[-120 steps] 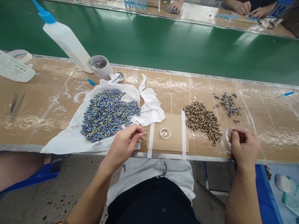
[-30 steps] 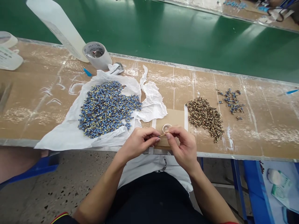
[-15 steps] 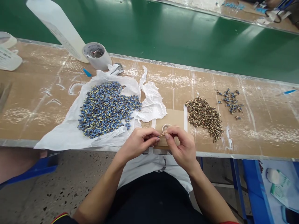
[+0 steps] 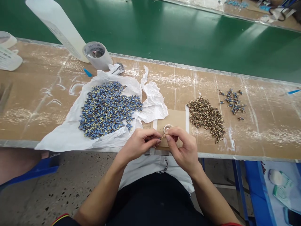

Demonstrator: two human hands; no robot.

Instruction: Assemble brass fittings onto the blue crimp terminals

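Note:
My left hand (image 4: 141, 142) is closed in a pinch at the table's front edge, on a small piece whose shape is too tiny to make out. Facing it, my right hand (image 4: 182, 145) pinches a thin wooden stick (image 4: 164, 136), its tip at the left fingertips. Just behind the fingers lies a small round dish (image 4: 168, 127) on a cardboard piece (image 4: 177, 117). Left of the hands, many small blue and yellow pieces (image 4: 105, 110) are heaped on white paper (image 4: 68, 133). To the right is a pile of brown and cream pieces (image 4: 207, 117).
A small blue cluster (image 4: 234, 100) lies at the right. Behind the paper stand a tape roll (image 4: 100, 58) and a tall translucent container (image 4: 57, 28). Another person's bare limb (image 4: 18, 163) shows at the lower left. A green surface (image 4: 152, 31) runs behind the table (image 4: 42, 119).
The view has shifted very slightly. Both hands keep almost the same place and pinch, with the stick between them.

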